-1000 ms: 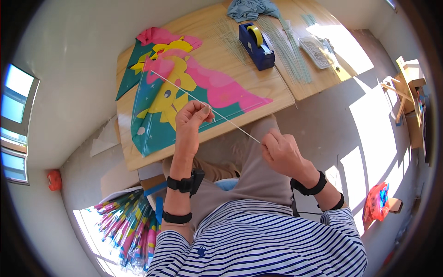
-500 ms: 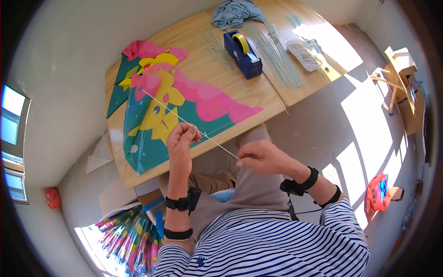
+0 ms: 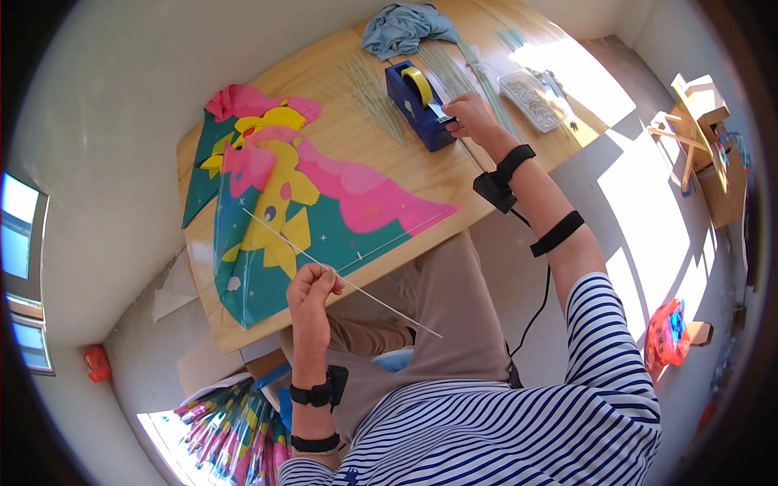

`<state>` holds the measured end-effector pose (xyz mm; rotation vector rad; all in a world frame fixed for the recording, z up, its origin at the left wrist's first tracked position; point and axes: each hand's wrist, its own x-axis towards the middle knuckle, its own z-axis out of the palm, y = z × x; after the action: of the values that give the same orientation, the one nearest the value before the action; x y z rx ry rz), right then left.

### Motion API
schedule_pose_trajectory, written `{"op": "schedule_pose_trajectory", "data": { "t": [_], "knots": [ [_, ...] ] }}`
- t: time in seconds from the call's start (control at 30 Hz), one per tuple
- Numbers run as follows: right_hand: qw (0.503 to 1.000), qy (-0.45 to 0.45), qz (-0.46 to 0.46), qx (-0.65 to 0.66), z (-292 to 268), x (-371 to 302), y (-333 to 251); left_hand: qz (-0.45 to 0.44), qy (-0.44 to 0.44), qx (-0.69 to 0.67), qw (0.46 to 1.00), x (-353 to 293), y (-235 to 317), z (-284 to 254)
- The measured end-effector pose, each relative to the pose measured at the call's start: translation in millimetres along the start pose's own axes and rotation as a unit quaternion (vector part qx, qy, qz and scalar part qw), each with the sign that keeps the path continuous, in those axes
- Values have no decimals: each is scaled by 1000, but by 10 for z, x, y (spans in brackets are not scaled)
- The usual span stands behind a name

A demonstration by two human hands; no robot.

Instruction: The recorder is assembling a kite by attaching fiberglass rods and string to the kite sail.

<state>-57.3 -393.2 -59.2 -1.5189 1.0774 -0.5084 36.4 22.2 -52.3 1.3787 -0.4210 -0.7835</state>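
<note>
My left hand [image 3: 312, 296] pinches a thin white rod [image 3: 381, 303] near its middle. The rod slants over the table's front edge, one end above the printed sheet and the other above my lap. At the far side, my right hand [image 3: 476, 120] has its fingertips closed on the tape's loose end at the cutter of a blue tape dispenser [image 3: 417, 121] with a yellow roll. A green, pink and yellow sheet [image 3: 356, 194] with a cartoon figure lies on the table, its left side folded over. Another thin white rod [image 3: 389, 245] lies along its near edge.
Bundles of thin rods [image 3: 369, 93] and a clear tub of small pale pieces [image 3: 531, 101] are on the wooden table [image 3: 340, 158]. A blue-grey cloth [image 3: 409, 28] lies at the back. Folded printed sheets [image 3: 235, 425] stand at lower left; a red bag [image 3: 668, 336] is at right.
My right hand has let go of the rod's end and reached forward to the tape dispenser. The left hand keeps the rod, whose near end has swung lower.
</note>
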Motion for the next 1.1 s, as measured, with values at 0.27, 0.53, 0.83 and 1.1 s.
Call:
{"op": "schedule_pose_trajectory", "data": {
  "t": [0.27,0.53,0.83,1.1],
  "knots": [
    [999,8,36,-19,37,261,-6,-13,-12,3,1000,38,-32,81],
    [998,-25,37,32,-40,173,-50,-18,-28,19,999,19,-18,202],
    [978,-129,19,164,-888,-1729,475,-54,-105,-7,993,157,-110,810],
    [987,28,97,126,-1655,-4043,1010,-113,-240,-17,964,323,-473,1850]
  ]
}}
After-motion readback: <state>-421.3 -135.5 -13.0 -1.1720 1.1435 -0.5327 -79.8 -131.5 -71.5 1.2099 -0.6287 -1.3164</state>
